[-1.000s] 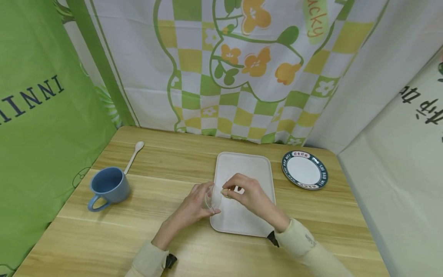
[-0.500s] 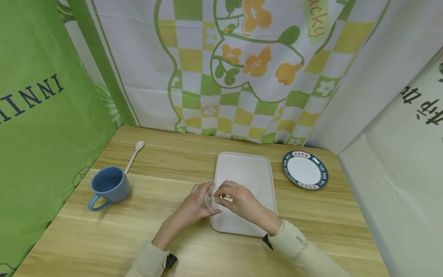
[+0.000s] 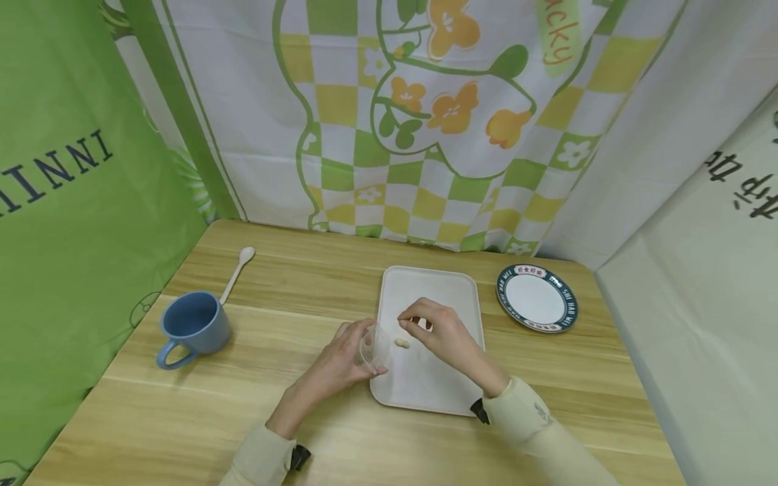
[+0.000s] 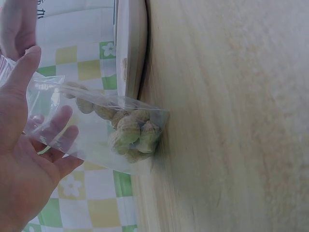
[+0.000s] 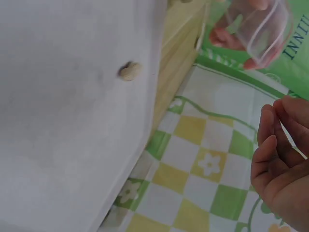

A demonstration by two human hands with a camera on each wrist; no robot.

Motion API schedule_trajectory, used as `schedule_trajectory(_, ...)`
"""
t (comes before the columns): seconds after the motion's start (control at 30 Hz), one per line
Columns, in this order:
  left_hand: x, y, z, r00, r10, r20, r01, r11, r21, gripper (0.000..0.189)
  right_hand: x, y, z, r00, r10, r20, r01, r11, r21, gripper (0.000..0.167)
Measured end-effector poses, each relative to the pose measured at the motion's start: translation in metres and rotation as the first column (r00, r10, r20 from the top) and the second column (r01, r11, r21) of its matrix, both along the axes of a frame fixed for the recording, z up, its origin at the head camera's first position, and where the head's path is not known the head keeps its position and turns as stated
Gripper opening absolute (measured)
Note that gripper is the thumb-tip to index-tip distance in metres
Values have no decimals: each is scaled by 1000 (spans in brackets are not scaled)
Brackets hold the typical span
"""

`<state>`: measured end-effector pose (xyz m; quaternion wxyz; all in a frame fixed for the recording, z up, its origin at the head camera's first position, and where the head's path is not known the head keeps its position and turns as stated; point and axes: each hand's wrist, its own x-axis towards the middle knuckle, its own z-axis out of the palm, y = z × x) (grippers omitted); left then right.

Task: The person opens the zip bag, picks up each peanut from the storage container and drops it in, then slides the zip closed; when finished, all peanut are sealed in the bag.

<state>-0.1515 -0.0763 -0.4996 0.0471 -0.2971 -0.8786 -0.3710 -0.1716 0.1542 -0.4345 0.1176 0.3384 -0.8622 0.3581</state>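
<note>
My left hand (image 3: 340, 358) holds a clear zip bag (image 4: 87, 140) near its mouth, thumb on one side and fingers on the other. Several peanuts in their shells (image 4: 129, 129) lie in the bag's lower end, close over the wooden table. My right hand (image 3: 440, 334) is over the pale tray (image 3: 431, 287), to the right of the bag's mouth. Its thumb and fingertips (image 5: 277, 104) meet, with nothing visible between them. One peanut (image 3: 402, 343) lies on the tray, between the bag and the right hand; it also shows in the right wrist view.
At the left stands a blue mug (image 3: 197, 324), with a white spoon (image 3: 234, 277) behind it. A plate with a dark patterned rim (image 3: 568, 314) is right of the tray. Patterned curtains (image 3: 340, 135) hang behind the table (image 3: 292, 270).
My right hand went left to the bag's mouth, then drew back to the right and a little up. The peanut on the tray now shows uncovered. The left hand stays in place.
</note>
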Motion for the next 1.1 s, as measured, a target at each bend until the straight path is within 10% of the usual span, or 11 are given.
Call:
schedule_trajectory(0.3,0,-1,-2,1000,-9,30,9,1000,3,80,-11,7,-29,990,-110,90,95,984,151,7)
schedule_trajectory(0.57,0,0,0,999,-11,52,11,1000,3,81,-18,3,-50,980,-158,124,96,910,403,8)
schedule_trajectory(1.1,-1,0,-1,999,-22,23,22,1000,-4,81,-22,-6,-64,989,-128,69,81,877,473,10)
